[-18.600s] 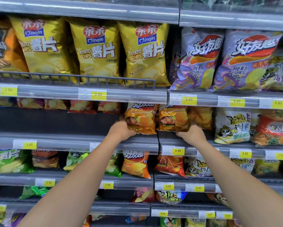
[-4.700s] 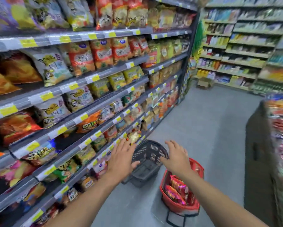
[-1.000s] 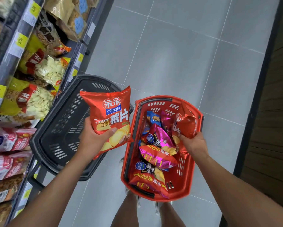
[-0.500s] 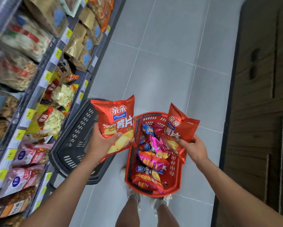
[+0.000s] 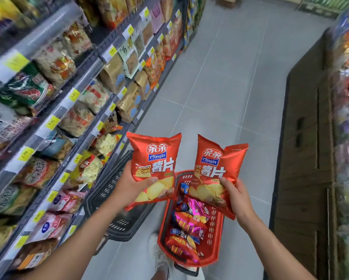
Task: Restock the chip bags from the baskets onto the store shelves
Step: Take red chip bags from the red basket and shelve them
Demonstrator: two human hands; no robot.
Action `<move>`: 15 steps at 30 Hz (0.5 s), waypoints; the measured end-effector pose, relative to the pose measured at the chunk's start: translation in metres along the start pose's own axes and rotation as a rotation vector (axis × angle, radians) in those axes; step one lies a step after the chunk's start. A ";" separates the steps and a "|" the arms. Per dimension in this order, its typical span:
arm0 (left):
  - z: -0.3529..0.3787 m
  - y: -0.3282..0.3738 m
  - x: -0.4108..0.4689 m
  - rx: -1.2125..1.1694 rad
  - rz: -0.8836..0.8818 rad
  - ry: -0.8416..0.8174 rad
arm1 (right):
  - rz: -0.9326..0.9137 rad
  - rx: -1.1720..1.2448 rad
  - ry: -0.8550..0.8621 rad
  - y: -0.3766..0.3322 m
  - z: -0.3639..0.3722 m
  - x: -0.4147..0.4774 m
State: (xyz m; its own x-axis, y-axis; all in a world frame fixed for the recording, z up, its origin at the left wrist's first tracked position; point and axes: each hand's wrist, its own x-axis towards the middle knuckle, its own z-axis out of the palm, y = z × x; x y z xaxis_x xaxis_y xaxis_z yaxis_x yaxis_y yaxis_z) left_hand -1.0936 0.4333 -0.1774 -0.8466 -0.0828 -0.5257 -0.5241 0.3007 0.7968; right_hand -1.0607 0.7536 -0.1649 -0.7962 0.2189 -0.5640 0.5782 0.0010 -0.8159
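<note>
Red chip bag (image 5: 154,168) gripped by left hand (image 5: 132,183); second red bag (image 5: 214,174) gripped by right hand (image 5: 237,196), above red basket (image 5: 217,235).

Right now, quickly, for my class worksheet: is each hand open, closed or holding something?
Left hand: grips a red potato chip bag, thumb across its front.
Right hand: grips a second red bag by its lower part.

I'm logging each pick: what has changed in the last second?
The right hand lifted its red Qinqin chip bag out of the red basket, level with the matching bag in the left hand. Both grips held; the black basket and remaining bags stayed put.
</note>
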 end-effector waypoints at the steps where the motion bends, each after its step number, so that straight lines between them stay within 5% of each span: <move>1: -0.007 0.005 -0.008 -0.012 0.007 0.004 | -0.014 -0.001 -0.017 -0.008 -0.001 -0.003; 15: -0.041 0.048 -0.202 -0.336 0.175 0.270 | -0.348 -0.153 -0.353 -0.115 -0.004 -0.092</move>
State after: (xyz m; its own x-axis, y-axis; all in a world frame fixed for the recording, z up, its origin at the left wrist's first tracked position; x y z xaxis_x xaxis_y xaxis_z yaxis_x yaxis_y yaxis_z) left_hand -0.9513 0.4257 -0.0207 -0.8952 -0.3160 -0.3143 -0.3346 0.0108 0.9423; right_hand -1.0536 0.7376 -0.0185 -0.9423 -0.1628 -0.2926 0.2666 0.1640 -0.9498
